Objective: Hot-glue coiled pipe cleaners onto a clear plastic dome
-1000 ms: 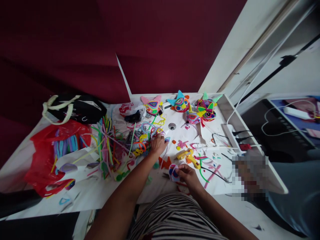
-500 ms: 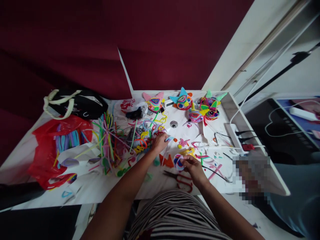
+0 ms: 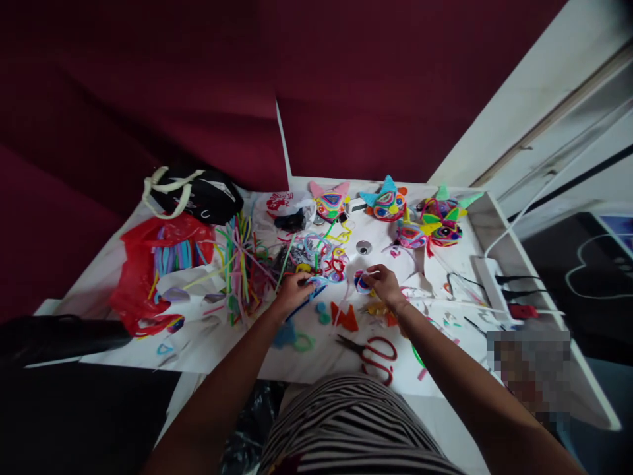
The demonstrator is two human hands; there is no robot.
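Right hand (image 3: 384, 285) moved up — fingers pinching coiled piece (image 3: 362, 282); left hand (image 3: 293, 291) pinches blue pipe cleaner (image 3: 307, 301); bag (image 3: 202, 199) print unreadable.

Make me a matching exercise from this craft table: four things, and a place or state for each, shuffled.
1 left hand
2 right hand
3 scissors
4 red plastic bag

A lies flat, closest to the person
B pinches a small coiled piece
C crumpled, left of both hands
D grips a blue pipe cleaner

Pairs: 1-D, 2-B, 3-A, 4-C
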